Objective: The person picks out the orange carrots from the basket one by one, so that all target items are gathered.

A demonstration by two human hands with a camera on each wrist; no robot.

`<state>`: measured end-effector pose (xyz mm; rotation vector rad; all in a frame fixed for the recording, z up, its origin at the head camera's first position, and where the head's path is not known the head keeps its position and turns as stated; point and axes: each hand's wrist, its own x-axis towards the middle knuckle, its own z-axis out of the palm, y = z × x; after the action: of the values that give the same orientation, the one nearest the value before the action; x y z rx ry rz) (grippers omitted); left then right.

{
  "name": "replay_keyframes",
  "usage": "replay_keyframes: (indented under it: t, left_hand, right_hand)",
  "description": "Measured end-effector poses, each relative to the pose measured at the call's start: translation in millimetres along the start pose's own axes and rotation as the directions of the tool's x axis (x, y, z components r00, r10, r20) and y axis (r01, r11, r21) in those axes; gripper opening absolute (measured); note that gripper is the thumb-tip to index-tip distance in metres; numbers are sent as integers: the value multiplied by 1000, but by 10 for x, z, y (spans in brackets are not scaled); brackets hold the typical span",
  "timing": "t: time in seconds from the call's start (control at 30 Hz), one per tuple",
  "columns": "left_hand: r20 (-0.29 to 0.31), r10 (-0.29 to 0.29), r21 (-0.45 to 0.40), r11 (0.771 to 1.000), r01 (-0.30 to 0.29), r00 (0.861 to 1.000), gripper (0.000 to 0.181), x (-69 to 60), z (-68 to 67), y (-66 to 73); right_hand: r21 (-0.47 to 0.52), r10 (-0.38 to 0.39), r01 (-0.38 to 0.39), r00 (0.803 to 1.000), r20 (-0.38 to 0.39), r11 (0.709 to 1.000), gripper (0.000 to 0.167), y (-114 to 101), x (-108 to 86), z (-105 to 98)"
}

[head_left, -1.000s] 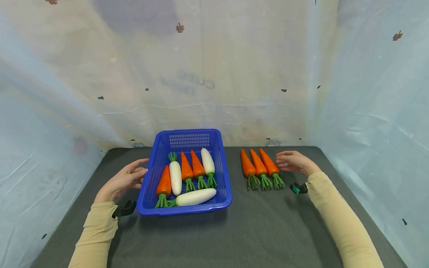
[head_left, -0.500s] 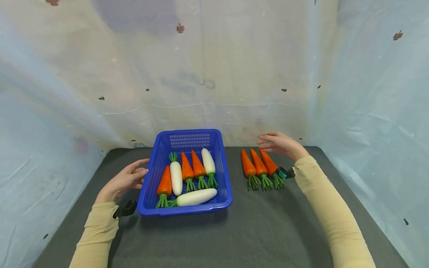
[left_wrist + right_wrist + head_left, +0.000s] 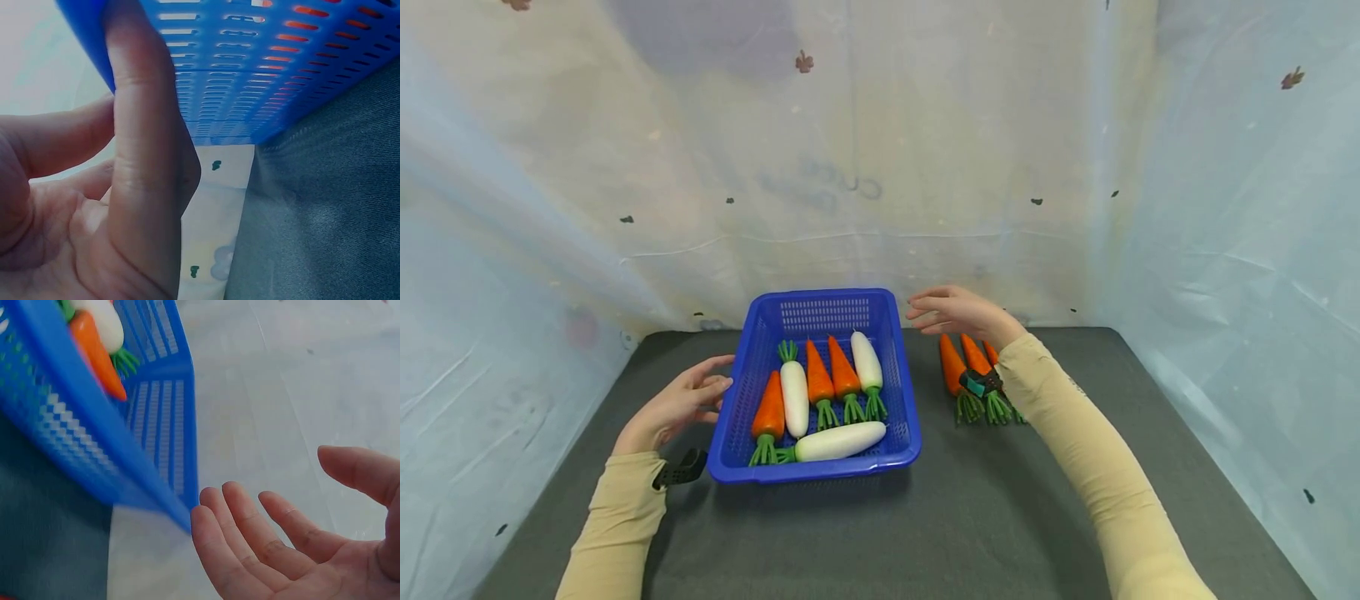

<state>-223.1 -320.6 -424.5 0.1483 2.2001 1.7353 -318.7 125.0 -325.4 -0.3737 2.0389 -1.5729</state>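
Note:
A blue plastic basket (image 3: 811, 472) holds three carrots (image 3: 818, 373) and three white radishes (image 3: 839, 442). At its left side is my left hand (image 3: 676, 407); the fingertips touch the rim, and in the left wrist view a fairly straight finger (image 3: 144, 156) lies against the basket wall. My right hand (image 3: 958, 312) hovers beside the basket's far right corner, palm toward it, fingers loosely extended and holding nothing. Under the right forearm, three more carrots (image 3: 952, 367) lie side by side on the grey table, partly hidden by the wrist strap and sleeve.
The dark grey tabletop (image 3: 880, 542) runs out in front of the basket. A pale plastic sheet (image 3: 880, 167) hangs behind it, and similar sheeting (image 3: 1240, 250) stands along the right side.
My right hand has travelled left from beside the loose carrots, over them, to the basket's far right corner. The left hand, the basket and the vegetables keep their places.

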Motion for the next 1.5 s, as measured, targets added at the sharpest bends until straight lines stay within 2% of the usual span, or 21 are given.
replay_keyframes:
  t: [0.37,0.57,0.9,1.2,1.5]
  left_hand:
    - [-12,-6,7,1000,6,1000,70,29,-7,12]
    - [-7,-3,7,1000,3,1000,69,45,8,17]
    - [-5,1,15,1000,-1,1000,66,52,14,21]
    - [-16,-1,29,1000,2,1000,67,63,30,23]
    - [-19,-14,29,999,15,1000,70,49,28,8]
  right_hand:
    - [-18,39,-37,992,121,999,46,25,362,556]
    - [-23,82,-79,986,144,997,44,84,491,764]
    - [-57,158,-152,977,146,987,47,123,588,881]
    - [-118,233,-220,966,111,968,50,179,682,930]
    - [-144,260,-246,961,89,958,59,202,668,981]
